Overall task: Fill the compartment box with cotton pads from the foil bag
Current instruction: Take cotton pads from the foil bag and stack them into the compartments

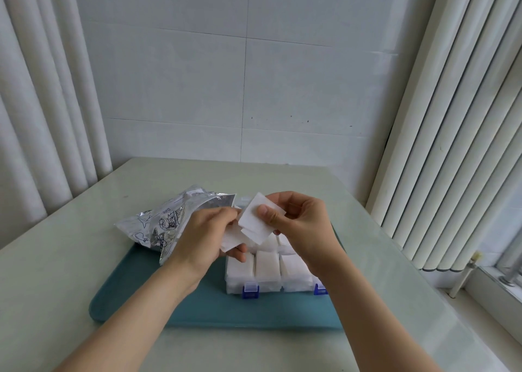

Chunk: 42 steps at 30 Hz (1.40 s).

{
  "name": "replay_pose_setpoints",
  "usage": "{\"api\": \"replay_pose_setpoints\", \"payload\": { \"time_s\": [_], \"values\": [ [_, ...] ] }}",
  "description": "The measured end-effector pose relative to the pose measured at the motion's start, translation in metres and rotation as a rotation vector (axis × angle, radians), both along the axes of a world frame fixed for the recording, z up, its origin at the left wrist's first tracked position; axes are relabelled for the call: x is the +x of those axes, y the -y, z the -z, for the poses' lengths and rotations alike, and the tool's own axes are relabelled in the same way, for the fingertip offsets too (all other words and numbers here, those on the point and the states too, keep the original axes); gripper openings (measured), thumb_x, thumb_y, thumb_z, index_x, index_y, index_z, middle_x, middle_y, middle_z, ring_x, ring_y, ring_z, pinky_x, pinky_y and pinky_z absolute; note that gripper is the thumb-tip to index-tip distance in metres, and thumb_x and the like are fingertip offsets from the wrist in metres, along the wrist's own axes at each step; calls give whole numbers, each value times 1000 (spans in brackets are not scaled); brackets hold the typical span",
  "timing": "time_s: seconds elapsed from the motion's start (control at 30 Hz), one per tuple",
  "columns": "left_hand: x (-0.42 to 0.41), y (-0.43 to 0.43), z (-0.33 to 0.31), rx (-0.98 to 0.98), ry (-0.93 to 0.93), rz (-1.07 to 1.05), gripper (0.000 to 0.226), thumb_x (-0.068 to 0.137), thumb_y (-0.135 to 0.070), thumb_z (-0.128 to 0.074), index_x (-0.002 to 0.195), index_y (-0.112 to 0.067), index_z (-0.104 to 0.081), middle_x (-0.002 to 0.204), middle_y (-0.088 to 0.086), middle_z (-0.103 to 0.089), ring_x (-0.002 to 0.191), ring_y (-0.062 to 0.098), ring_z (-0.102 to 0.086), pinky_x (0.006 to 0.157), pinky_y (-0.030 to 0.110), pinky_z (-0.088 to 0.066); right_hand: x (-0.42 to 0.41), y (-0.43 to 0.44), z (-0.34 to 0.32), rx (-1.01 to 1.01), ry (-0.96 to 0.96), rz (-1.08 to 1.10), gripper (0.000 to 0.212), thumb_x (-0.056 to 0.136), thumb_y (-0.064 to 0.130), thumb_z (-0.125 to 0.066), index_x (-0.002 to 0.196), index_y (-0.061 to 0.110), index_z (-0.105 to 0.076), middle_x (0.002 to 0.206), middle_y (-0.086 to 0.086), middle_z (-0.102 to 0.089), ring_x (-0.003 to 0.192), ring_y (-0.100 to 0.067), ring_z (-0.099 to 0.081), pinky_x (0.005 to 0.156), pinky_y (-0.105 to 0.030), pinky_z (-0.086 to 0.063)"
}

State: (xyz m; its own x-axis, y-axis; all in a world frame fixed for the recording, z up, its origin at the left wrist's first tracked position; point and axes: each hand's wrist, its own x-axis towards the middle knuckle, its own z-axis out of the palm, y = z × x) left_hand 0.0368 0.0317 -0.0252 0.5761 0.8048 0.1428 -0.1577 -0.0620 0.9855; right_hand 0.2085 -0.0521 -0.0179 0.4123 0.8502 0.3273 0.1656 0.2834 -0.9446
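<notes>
Holds both hands raised over the far part of a clear compartment box (293, 285). Pinches one white square cotton pad (254, 216) in the right hand (302, 230): thumb flat on the near face, the other fingers curled behind, the pad tilted with one corner uppermost. Grips a loose bunch of pads (233, 240) in the left hand (202, 230), fingers curled under and round them, their edges fanned out toward the right hand. Meets or overlaps the single pad at its lower edge; cannot tell which.

On the right half of a teal tray (183, 312), close to its right edge: the compartment box, long side facing the near edge. In the near row of compartments, stacked pads (267, 267) packed up to the rim. Behind the hands, the far rows, mostly hidden. On the near wall of the box, two blue latches (250, 290), one left of the middle, one by the right corner and half covered by the right forearm.

At the tray's far left corner: the foil bag (162, 220), crumpled, lying partly on the tray and partly on the table (70, 244), mouth turned toward the box, just behind the left hand. Across its silver face, dark line drawings and the word "Date".

Under everything, the pale green table, with the tray nearer its front edge than its back. Beyond the back edge, a white tiled wall (254, 75). Along the left side, a pale curtain (42, 103); along the right, vertical blinds (452, 117) before a window.
</notes>
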Motion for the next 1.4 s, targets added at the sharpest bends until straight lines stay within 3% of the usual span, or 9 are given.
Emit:
{"api": "replay_pose_setpoints", "payload": {
  "time_s": [0.1, 0.2, 0.37, 0.67, 0.9, 1.13, 1.23, 1.4],
  "values": [
    [-2, 2, 0, 98, -22, 64, 34, 105, -26, -63, 87, -2, -79, 77, 20, -69, 58, 26, -60, 52, 33, -51, -2, 0, 0, -1, 42, 23, 19, 84, 18, -88, 99, 10, -79, 88, -15, -78, 74, -24, -67, 67, -36, -55],
    [-2, 2, 3, 209, -59, 9, 25, 105, -20, -65, 90, -6, -80, 70, 14, -67, 53, 23, -57, 52, 31, -51, -3, 0, -1, -5, 12, 31, 28, 83, 24, -89, 107, 13, -78, 89, -16, -78, 73, -23, -68, 70, -33, -59],
    [-3, -2, 4, 170, -10, -91, 24, 105, -21, -65, 94, -6, -79, 68, 8, -67, 51, 22, -57, 54, 29, -52, -2, 3, -4, -36, -64, -8, 24, 92, 11, -80, 116, 11, -74, 89, -19, -79, 80, -26, -76, 73, -32, -59],
    [-2, 1, 4, 177, -41, -80, 24, 107, -21, -61, 96, -6, -77, 61, 2, -66, 49, 18, -60, 54, 22, -51, -3, 3, -5, -40, -100, 66, 15, 92, 10, -80, 106, 5, -76, 89, -14, -80, 83, -27, -79, 69, -31, -60],
    [-1, -2, 6, 126, -46, -75, 22, 104, -21, -65, 98, -3, -77, 65, 4, -65, 49, 20, -60, 53, 26, -53, -7, 3, -6, -17, -153, 126, 7, 95, 7, -76, 98, 1, -74, 84, -14, -79, 74, -26, -77, 66, -33, -64],
    [-2, -5, 7, 115, -41, -101, 27, 106, -24, -63, 94, -4, -78, 64, 8, -64, 51, 24, -61, 54, 26, -54, 2, -1, -5, 166, -208, 415, 1, 97, 8, -73, 98, 8, -73, 80, -6, -78, 67, -15, -69, 60, -27, -56],
    [-1, -5, 8, 81, -47, -62, 32, 107, -25, -62, 90, -2, -77, 66, 16, -61, 53, 29, -59, 55, 32, -55, 5, 2, -8, 193, -246, 355, 6, 97, 7, -73, 103, 6, -71, 77, -6, -76, 65, -17, -66, 60, -28, -54],
    [2, -1, 7, -4, -31, 35, 39, 109, -23, -57, 89, 5, -74, 71, 21, -62, 59, 31, -59, 53, 36, -54, -8, -2, -4, 138, -47, 229, 9, 94, 5, -77, 101, 8, -72, 79, -9, -78, 65, -22, -70, 59, -30, -56]
  ]
}}
